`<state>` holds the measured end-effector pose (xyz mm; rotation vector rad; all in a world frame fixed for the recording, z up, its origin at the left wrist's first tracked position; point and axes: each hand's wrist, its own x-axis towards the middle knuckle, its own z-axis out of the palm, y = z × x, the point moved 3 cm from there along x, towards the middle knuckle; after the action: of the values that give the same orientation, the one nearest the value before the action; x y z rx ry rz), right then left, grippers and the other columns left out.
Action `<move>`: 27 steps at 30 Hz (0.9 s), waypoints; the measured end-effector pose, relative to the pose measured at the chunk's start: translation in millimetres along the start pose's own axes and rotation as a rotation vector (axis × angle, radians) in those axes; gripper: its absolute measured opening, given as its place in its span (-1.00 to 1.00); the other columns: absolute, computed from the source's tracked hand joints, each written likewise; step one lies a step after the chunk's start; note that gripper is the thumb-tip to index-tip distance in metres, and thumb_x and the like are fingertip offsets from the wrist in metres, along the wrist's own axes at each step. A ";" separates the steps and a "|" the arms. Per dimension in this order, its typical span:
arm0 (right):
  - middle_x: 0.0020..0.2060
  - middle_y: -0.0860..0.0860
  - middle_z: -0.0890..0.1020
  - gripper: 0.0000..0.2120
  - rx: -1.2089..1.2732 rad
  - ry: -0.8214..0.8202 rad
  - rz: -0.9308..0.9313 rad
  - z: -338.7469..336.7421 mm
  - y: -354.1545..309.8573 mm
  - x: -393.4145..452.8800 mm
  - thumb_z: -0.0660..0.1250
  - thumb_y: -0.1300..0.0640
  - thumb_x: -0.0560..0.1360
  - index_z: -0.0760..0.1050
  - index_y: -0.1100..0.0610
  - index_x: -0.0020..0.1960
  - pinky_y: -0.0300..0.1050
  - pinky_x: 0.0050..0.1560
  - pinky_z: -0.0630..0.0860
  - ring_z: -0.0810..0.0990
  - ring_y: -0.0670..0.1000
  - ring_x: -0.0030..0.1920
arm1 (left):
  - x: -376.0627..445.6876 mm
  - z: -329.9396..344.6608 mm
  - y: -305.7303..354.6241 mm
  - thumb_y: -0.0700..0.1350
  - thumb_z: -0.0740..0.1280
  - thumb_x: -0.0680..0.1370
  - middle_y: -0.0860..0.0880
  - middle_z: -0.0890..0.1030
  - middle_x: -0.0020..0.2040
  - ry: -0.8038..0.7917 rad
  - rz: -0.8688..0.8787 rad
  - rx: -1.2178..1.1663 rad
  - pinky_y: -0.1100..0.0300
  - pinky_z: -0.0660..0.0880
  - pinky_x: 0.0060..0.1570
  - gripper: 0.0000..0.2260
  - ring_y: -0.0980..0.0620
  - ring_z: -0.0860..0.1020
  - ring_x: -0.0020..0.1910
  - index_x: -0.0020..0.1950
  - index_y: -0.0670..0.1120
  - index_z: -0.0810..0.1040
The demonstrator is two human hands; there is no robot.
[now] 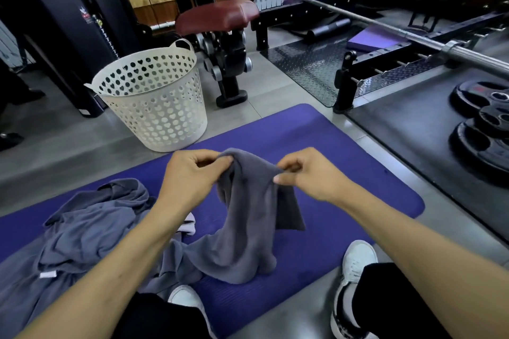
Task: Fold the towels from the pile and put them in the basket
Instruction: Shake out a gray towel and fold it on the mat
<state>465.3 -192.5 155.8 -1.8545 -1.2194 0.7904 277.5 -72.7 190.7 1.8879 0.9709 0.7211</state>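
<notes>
Your left hand [192, 173] pinches the upper edge of a grey towel [248, 223] between thumb and curled fingers. Your right hand [308, 173] pinches the same edge just to the right; its thumb tip shows, but the fingertips are folded under and hard to make out. The two grip points sit near each other, so the cloth between them bunches into a ridge.

The towel hangs from both hands. Its lower end rests crumpled on the purple mat [344, 201], near your feet. A flap drops on the right side; how many layers it has cannot be told.

The pile [82, 234] of grey cloth lies on the near left part of the mat, touching the lower edge of the held towel. Your left forearm crosses it and hides part of it, and the frame edge cuts off its left side. A pale cloth [188, 226] shows just beside the forearm, mostly covered. A small white tag [48, 275] lies on the pile.

The white basket [154, 102] with heart-shaped holes stands upright on the floor, far left, just beyond the mat's far edge. Its inside is only partly visible.

Your white shoes [355, 264] are at the near edge. A barbell [413, 36] and weight plates [482, 129] lie at the far right, the plates cut by the frame.
</notes>
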 end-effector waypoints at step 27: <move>-0.22 -0.02 0.72 -0.85 -0.093 -0.248 0.053 1.9 5.5 -1.1 0.27 0.28 0.54 0.57 0.11 -0.14 -0.08 -0.09 0.54 0.67 -0.10 -0.18 | -0.3 3.8 -12.8 -0.11 0.44 0.52 -0.10 0.60 -0.37 -0.136 -0.090 -0.125 -0.05 0.52 -0.08 -0.80 -0.01 0.54 -0.29 -0.26 -0.17 0.66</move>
<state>465.8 -194.4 150.3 -1.9122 -1.3854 1.0329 275.9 -70.6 177.7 1.7489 0.8974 0.5788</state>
